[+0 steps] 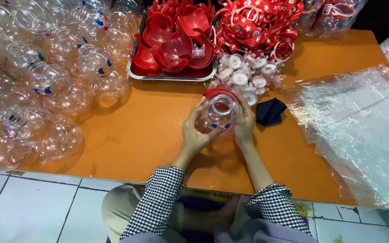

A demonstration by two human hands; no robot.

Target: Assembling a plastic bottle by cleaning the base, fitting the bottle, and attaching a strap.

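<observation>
Both grips are closed on one clear plastic jar (220, 111), held just above the orange table (149, 130) near the centre of the view. From the 9 o'clock side of the jar, the left hand (195, 131) is wrapped around it, thumb up along the wall. From the 3 o'clock side, the right hand (245, 122) is pressed against it, fingers curled over the far edge. The jar's open mouth is turned toward the camera, and a red piece (216, 92) is seen at its far end, at 12 o'clock.

At 9 to 11 o'clock of the jar, a heap of empty clear jars (46, 81) is piled on the table. At 11 o'clock, a metal tray (172, 74) of red plastic parts is set. At 12 to 1 o'clock, small white caps (248, 74) are scattered, with red printed ribbons (257, 22) beyond them. A dark blue cloth (270, 111) lies just beside the right hand at 3 o'clock. Clear plastic bags (356, 130) are stacked farther out at 3 o'clock.
</observation>
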